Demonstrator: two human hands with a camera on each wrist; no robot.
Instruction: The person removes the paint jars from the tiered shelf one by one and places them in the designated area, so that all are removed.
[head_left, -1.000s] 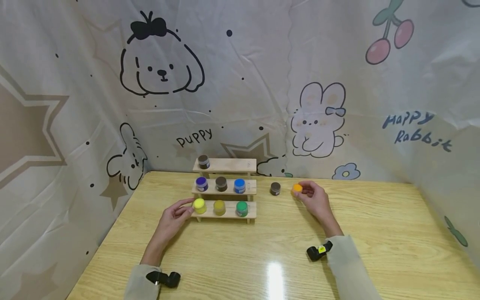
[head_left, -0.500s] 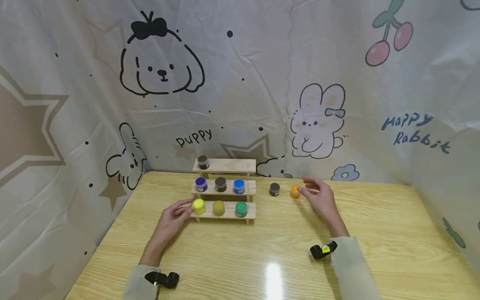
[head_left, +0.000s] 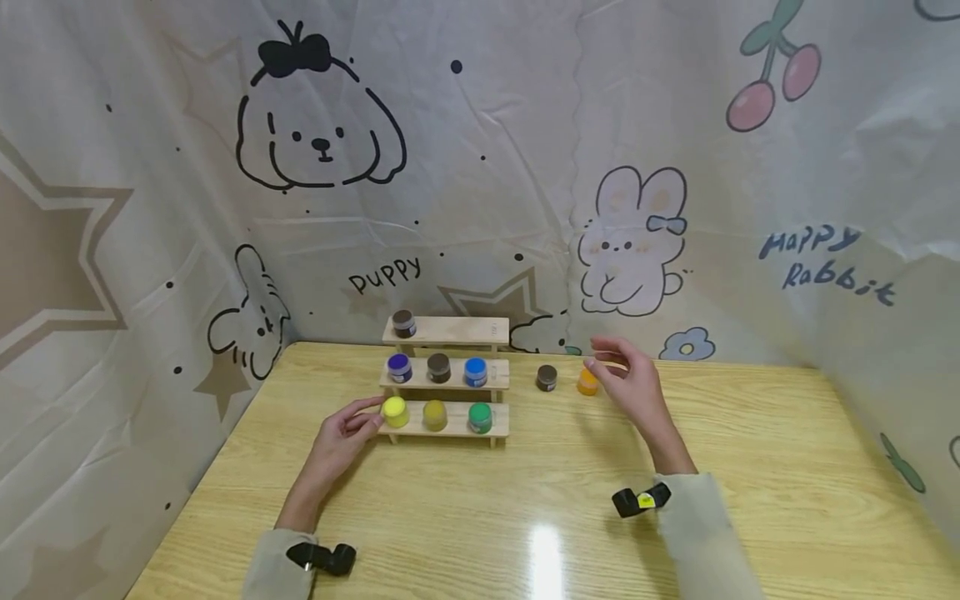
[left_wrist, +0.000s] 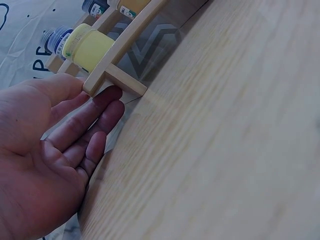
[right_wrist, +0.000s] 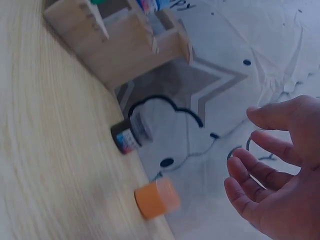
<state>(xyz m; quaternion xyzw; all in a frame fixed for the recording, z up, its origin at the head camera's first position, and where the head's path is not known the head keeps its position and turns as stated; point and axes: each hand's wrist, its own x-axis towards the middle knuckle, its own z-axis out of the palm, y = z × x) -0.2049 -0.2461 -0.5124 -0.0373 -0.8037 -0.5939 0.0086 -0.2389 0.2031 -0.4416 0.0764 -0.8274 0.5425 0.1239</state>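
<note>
A three-step wooden rack [head_left: 457,431] stands on the table and bears small paint jars. My left hand [head_left: 337,442] grips the left end of its lowest step, thumb at the corner and fingers reaching beneath in the left wrist view. Right beside that hand sits a yellow jar [head_left: 395,412]. My right hand [head_left: 633,385] hovers with relaxed, parted fingers, holding nothing. Just left of it an orange jar [head_left: 587,382] stands upright on the table, apart from the fingers in the right wrist view. A dark jar [head_left: 547,377] stands between the orange jar and the rack.
Along the lowest step stand an ochre jar [head_left: 435,415] and a green jar [head_left: 480,417]. Purple [head_left: 400,367], dark [head_left: 438,367] and blue [head_left: 476,372] jars fill the middle step. One dark jar [head_left: 404,323] is at the top left. A printed curtain [head_left: 480,208] hangs behind.
My right hand has let go of the orange jar, now standing on the table slightly nearer the dark jar. The hand rose off it. My left hand stays at the rack.
</note>
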